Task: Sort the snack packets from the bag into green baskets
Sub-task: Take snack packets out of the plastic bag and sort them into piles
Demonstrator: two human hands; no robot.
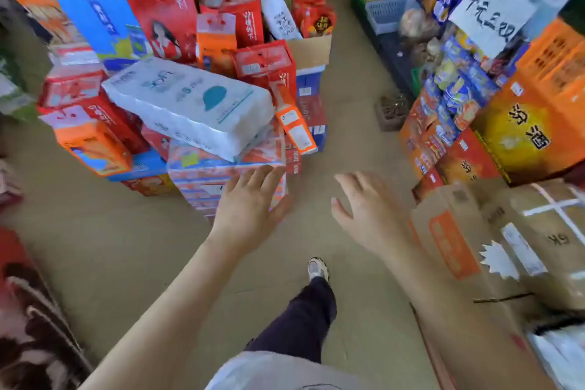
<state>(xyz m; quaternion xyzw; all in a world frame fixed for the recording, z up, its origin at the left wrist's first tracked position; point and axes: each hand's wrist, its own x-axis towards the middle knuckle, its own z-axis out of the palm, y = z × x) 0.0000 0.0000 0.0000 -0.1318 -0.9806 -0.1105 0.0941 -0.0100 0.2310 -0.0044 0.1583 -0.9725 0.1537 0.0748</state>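
Head view: our left hand (250, 209) and right hand (364, 212) reach forward, fingers spread, holding nothing. No bag or green basket clearly in sight. Snack packets (449, 98) stacked right: probably light, crinkly, best pinched by edges.

Both hands reach forward over a tan floor (110, 247), holding nothing. The left hand (250, 206), fingers straight, is in front of a stack of cartons (209, 177) topped by a white pack (190, 104). The right hand (367, 209), fingers spread, hangs beside a cardboard box (474, 231). One shoe (318, 269) shows below.
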